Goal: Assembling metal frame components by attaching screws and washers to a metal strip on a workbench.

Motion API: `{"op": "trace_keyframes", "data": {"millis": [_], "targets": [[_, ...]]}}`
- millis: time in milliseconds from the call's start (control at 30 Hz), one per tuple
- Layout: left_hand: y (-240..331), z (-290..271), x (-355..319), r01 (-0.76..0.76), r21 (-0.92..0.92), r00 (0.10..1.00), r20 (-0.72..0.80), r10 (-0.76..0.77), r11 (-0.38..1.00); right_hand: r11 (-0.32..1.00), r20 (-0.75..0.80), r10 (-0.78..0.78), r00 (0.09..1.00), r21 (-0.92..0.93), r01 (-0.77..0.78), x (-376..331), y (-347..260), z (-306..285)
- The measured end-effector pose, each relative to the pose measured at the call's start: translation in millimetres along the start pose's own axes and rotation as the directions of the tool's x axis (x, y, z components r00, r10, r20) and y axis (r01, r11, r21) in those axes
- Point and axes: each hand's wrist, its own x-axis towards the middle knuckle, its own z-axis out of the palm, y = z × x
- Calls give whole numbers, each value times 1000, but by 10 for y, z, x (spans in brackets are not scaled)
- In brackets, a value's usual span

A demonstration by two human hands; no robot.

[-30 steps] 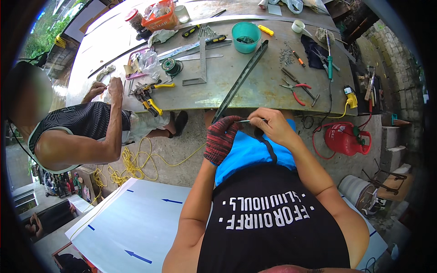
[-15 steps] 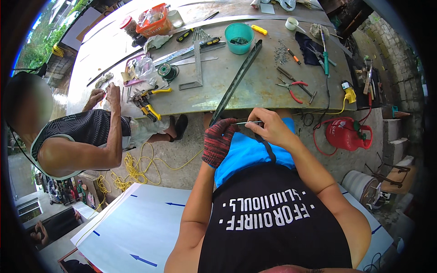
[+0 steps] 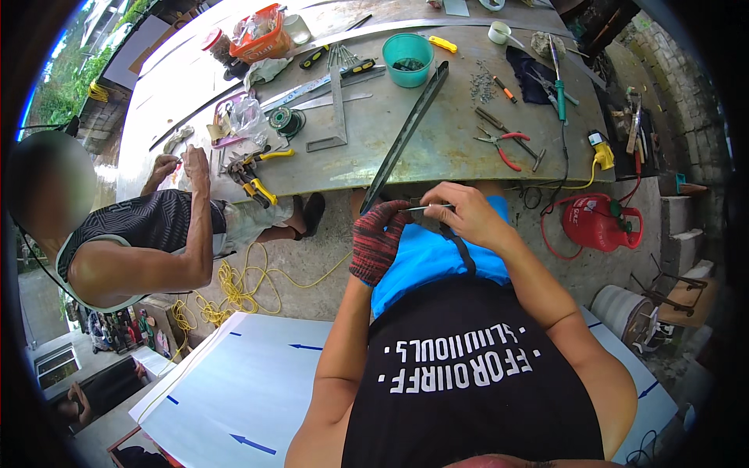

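Wearing a red knitted glove, your left hand (image 3: 376, 240) curls closed around the near end of a thin metal rod (image 3: 425, 207), and your bare right hand (image 3: 466, 214) pinches the same rod between thumb and fingertips just beside it. The rod lies roughly level between the two hands, held in front of your blue shorts and just short of the near edge of the workbench (image 3: 437, 148).

A long dark metal bar (image 3: 406, 134) lies slantwise on the bench, its lower end reaching the edge right above your gloved hand. Near its far end stands a teal bowl (image 3: 408, 55). To your right on the bench lie red-handled pliers (image 3: 501, 143), and a red gas canister (image 3: 597, 222) sits on the ground beyond your right forearm. At the bench's left end another person's hands (image 3: 181, 161) work beside yellow-handled pliers (image 3: 260, 183). A white sheet (image 3: 250, 374) with blue arrows lies on the ground by your left arm.
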Motion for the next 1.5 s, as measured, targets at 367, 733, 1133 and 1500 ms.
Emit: {"op": "trace_keyframes", "data": {"millis": [367,733,1133,1500], "targets": [[-14,31,-12,25,11,1000,1,-25,1000,982,96,172,980,62,-178,-14,-176,-117],[37,10,17,-13,28,1000,-3,13,1000,996,29,35,999,77,-37,-10,-85,-55],[-91,85,-39,-3,-28,999,-43,2,1000,964,90,248,965,71,-255,-22,-278,-103],[-14,-75,-8,-29,-33,999,-18,28,999,985,84,139,987,93,-147,33,-133,-38]]}}
